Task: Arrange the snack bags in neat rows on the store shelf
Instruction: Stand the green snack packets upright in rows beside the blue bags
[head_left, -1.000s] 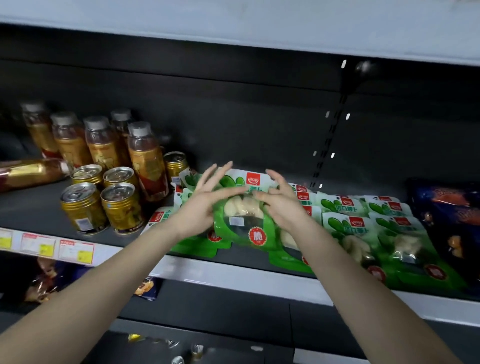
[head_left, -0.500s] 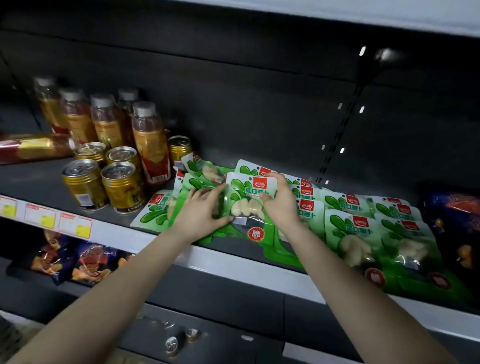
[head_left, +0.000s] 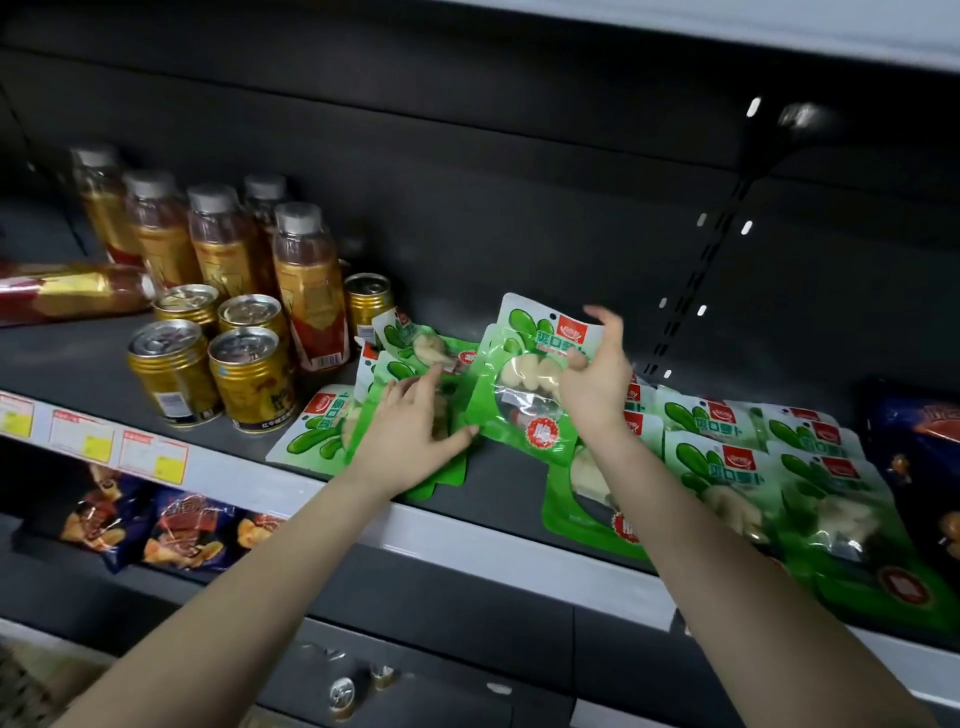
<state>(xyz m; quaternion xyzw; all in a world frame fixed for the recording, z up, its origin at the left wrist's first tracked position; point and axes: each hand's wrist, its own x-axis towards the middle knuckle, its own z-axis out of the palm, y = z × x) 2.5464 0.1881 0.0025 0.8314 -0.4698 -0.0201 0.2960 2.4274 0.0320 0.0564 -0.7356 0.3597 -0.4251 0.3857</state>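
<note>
Head view: right hand (head_left: 592, 387) pinches one green bag (head_left: 524, 379) by its right edge, raised and tilted above the shelf (head_left: 498, 483), while left hand (head_left: 410, 431) lies flat-fingered on the jumbled bags (head_left: 415, 345), apparently steadying them to clear a row slot.

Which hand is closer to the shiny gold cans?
The left hand. It rests on the flat green snack bags just right of the gold cans. The right hand is farther right, holding up the lifted snack bag.
</note>
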